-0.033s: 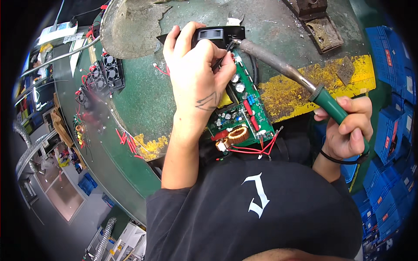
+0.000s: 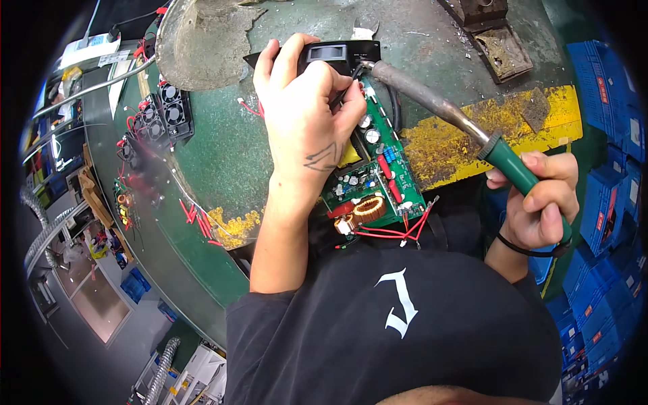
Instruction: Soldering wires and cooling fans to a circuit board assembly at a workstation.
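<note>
My right hand (image 2: 540, 199) is wrapped round the green handle of a soldering iron (image 2: 432, 98). The iron's tip reaches the lower edge of a black panel (image 2: 364, 50) with a rectangular window. Thumb and forefinger of my left hand (image 2: 307, 94) pinch a black wire (image 2: 356, 73) close to that tip, while its other fingers rest over the panel. Under and beside the left hand lies a green circuit board (image 2: 395, 162), with copper coils (image 2: 368, 209) and red wires (image 2: 391, 235) at its near end. My left hand hides part of the board and panel.
A stand with a tray of solder debris (image 2: 503, 54) is at the far right. Black fans (image 2: 174, 111) and loose red wire pieces (image 2: 196, 219) lie on the left. Blue crates (image 2: 604, 202) are stacked to the right. A worn yellow strip (image 2: 486, 138) marks the bench edge.
</note>
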Available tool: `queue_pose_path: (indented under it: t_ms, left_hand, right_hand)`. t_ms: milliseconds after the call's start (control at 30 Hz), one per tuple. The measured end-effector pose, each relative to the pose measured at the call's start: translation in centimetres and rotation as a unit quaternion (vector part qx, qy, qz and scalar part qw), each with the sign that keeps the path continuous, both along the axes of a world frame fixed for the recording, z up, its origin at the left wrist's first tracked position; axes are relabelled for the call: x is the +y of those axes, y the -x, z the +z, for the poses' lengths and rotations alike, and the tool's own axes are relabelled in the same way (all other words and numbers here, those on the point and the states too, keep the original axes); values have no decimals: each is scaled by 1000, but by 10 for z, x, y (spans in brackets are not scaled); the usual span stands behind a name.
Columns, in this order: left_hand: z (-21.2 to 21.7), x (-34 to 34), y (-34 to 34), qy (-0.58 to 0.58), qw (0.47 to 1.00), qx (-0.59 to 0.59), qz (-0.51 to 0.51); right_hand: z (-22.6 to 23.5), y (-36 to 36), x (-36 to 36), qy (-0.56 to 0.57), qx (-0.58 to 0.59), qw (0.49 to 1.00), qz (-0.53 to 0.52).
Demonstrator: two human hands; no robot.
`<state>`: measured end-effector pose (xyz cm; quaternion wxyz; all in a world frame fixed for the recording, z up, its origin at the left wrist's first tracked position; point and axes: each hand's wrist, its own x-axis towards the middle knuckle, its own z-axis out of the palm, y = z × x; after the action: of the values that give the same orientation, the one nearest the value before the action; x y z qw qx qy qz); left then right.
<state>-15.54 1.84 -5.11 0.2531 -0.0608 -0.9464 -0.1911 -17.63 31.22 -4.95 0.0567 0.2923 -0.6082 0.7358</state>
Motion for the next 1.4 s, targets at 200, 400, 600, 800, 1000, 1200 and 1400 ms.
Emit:
queue_pose_path:
  t_ms: [200,400,600,800,1000,1200,1400]
  left_hand:
    - [0,2,-1,6,1000,6,-5]
    - [0,1,-3,11,1000,7,-10]
    - [0,1,-4,19,1000,8,-19]
    - [1,2,-4,10,1000,8,-23]
    - [1,4,-5,13,1000,5,-19]
    - [3,5,-5,15,1000,-4,-15]
    - [2,6,-4,12,1000,0,-13]
  right_hand:
    - [13,3,1,-38,78,995,53]
    - [6,6,0,-11,22,1000,16]
    - [2,11,5,21,-41,999,3]
    - [-1,19,14,44,-113,992,41]
    - [1,21,16,39,-140,989,35]
    - [2,21,9,41,-119,992,0]
    - [5,17,6,31,-116,993,-13]
